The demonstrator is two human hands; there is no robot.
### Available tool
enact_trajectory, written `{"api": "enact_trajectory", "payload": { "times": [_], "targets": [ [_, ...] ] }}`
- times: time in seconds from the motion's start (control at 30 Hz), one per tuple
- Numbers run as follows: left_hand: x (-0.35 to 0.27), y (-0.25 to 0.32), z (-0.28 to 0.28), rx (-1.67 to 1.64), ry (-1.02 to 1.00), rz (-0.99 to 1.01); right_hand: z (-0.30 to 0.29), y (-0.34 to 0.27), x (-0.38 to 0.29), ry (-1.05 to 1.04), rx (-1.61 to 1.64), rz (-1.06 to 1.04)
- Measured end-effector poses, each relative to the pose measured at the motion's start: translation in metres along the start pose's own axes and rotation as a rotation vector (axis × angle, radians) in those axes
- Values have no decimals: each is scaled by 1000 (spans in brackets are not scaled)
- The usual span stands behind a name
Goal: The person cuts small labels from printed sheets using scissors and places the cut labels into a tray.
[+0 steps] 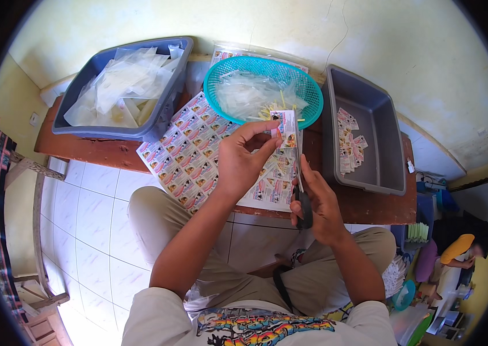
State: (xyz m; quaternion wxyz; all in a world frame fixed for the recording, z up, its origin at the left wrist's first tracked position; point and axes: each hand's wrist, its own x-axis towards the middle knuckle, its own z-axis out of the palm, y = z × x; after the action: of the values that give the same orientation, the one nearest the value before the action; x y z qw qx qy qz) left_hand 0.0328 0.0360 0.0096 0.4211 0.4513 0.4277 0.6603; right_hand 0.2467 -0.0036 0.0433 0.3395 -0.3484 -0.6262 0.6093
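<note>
Between the thumb and fingers of my left hand (246,153) is a small printed paper label (288,129), held above the low wooden bench. My right hand (319,201) grips scissors (304,209) by their black handles; the blades point away from me along the label's right edge. How far the blades are apart cannot be told. Beneath my hands lie printed label sheets (188,151) and thin paper strips. A grey bin (376,129) on the right holds a small heap of cut labels (350,149). Just beyond the label stands a turquoise plastic basket (319,101) with clear plastic pieces and yellow strips.
At the left end of the red-brown wooden bench (88,145) stands a blue-grey bin (162,125) full of translucent plastic bags. A wall runs behind the bench. A co-worker (460,251) in yellow sits far right, near tubs and bundled goods.
</note>
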Motion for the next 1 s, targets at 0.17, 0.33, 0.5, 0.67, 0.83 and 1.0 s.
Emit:
{"api": "enact_trajectory", "payload": {
  "times": [0.17,0.33,0.5,0.67,0.83,1.0],
  "targets": [
    [0,2,-1,29,-6,2,-1,1,0,-8,-5,1],
    [-1,4,-1,21,-8,-20,-2,2,0,-12,-14,3],
    [0,3,-1,7,-10,-21,0,3,0,-3,-15,-7],
    [0,3,-2,7,-14,-23,-1,3,0,-7,-40,-2],
    [0,2,-2,-12,-11,-12,0,1,0,-5,-39,5],
    [0,0,-3,-40,-3,-19,-1,0,0,-10,-52,11]
  ]
}}
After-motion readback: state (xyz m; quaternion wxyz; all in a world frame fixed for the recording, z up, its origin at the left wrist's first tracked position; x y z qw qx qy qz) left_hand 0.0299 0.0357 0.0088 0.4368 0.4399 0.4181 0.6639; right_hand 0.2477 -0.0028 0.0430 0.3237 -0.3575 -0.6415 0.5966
